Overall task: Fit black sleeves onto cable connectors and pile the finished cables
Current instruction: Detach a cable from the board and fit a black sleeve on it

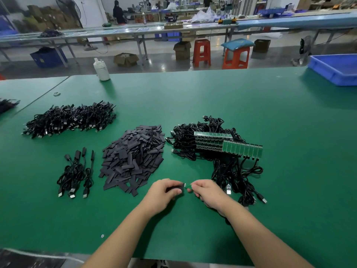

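Observation:
My left hand (164,192) pinches a black sleeve (174,188) at the near middle of the green table. My right hand (207,191) grips a small green connector board (187,186), whose tip meets the sleeve's mouth. Its cable trails right into the tangle of unsleeved cables (229,171). A heap of flat black sleeves (133,157) lies just beyond my left hand. Further left, a few sleeved cables (76,173) lie side by side. A big pile of black cables (71,118) sits at the far left.
Strips of green boards (228,145) rest on the right-hand tangle. A white bottle (101,69) stands at the table's far edge, a blue tray (336,68) at the far right corner. Beyond the table are orange stools (236,56), cardboard boxes and long benches with people.

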Demonstrator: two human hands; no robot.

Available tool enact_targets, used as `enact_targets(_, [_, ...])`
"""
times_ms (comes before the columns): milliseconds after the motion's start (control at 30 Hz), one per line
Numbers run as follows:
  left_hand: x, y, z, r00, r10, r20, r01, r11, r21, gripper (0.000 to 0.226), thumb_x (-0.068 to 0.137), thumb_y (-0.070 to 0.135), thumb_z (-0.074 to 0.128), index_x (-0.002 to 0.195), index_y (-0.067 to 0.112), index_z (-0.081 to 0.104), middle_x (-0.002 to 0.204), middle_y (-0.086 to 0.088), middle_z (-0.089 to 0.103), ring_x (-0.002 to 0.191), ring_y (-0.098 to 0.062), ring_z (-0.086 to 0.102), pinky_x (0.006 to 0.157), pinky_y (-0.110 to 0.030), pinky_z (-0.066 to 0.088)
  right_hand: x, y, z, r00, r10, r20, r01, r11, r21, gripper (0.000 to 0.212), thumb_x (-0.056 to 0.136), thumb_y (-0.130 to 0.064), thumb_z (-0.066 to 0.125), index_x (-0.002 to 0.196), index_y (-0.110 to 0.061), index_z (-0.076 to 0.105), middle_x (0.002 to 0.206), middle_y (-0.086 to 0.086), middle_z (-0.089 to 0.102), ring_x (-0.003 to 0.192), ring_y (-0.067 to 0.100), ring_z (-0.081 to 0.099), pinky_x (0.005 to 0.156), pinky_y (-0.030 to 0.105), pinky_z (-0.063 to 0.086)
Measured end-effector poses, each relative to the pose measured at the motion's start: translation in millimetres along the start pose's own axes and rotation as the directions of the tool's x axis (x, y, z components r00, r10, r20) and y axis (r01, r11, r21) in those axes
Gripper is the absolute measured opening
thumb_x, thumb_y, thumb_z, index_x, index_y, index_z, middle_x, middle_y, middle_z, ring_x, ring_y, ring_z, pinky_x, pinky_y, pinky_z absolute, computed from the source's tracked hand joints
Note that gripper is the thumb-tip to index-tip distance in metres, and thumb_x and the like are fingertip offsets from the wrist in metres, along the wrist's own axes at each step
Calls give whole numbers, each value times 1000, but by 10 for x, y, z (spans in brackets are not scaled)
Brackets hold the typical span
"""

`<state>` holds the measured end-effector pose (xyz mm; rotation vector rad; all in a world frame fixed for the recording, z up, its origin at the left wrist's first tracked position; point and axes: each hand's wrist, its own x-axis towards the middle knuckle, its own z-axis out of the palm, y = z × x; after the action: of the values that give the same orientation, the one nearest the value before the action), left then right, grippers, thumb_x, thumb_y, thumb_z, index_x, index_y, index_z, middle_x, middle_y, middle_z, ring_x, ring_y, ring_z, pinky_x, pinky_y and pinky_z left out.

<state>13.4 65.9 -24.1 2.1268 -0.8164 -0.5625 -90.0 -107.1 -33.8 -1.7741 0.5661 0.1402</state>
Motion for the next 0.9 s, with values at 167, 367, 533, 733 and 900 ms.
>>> enact_targets(167, [4,-10,-10,992,-20,-125,1,988,-151,22,90,12,70,105,26,74,82,4,75,62,-7,66,66,-18,53,-2,-14,-14,998,45,45,-47,998,50,27,103,-25,49,92,-18,72,58,-11,46,44,5,31,38,18,24])
enact_targets(367, [5,10,44,995,22,-99,-43,975,-220,29,88,7,71,96,35,73,86,11,75,65,-10,70,68,-17,54,-16,-35,-27,993,52,106,-69,985,158,25,104,-21,47,92,-13,67,60,-7,41,44,7,25,39,24,17])
enact_targets(533, [18,10,98,998,-15,-68,-5,959,-285,25,88,4,70,107,19,75,90,10,76,67,-12,71,70,-21,57,-3,-4,-38,992,38,119,-55,988,142,26,104,-23,47,91,-14,66,60,-8,41,45,8,25,40,25,19])
enact_targets(733, [-2,13,85,998,69,12,-68,991,-113,26,88,12,70,106,30,75,86,15,73,69,-8,69,74,-20,54,19,46,-34,992,10,129,-18,998,56,29,102,-28,48,84,-15,66,59,-7,43,42,8,26,39,25,22])
enact_targets(900, [18,71,100,985,158,63,-162,983,81,28,89,23,67,107,44,65,86,4,71,75,-7,65,80,-28,54,7,74,-59,986,-79,146,88,995,-56,31,102,-29,49,82,-11,65,64,-1,55,39,10,36,42,25,35])
